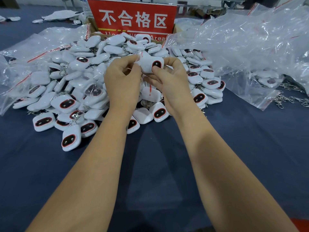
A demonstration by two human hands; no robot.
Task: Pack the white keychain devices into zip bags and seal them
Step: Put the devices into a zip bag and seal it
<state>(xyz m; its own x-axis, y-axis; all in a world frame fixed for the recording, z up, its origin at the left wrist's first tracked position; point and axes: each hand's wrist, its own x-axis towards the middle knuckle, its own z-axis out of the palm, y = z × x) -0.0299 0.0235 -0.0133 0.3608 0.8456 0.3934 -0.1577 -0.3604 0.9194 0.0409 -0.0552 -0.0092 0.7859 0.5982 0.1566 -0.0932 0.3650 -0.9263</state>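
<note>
Pinching a white keychain device (151,64) from both sides: right hand (168,81) curled round its right end, thumb pressed on the dark oval window; left hand (122,79) with fingertips closed on the clear zip bag (140,57) wrapped over the device's left end, red seal strip just above the fingers. Held up between the two hands, above the heap, window facing the camera.

Directly beneath and beyond the hands, a big heap of loose devices (70,104), white cases with red-rimmed dark windows, metal clasps and chains tangled among them. Left of the left hand, bagged devices (33,77) under crumpled clear plastic with red strips, overlapping the heap's edge. Right of the right hand, a tall mound of empty zip bags (250,44), with loose metal chains (291,97) lying at its near foot. Behind the hands, past the heap, a red sign (132,17) with white characters standing upright, its lower edge hidden by piled devices.

Under everything, a dark blue cloth (158,164). Both forearms bare, stretched forward over the cloth, converging at the wrists, knuckles nearly touching around the device.
</note>
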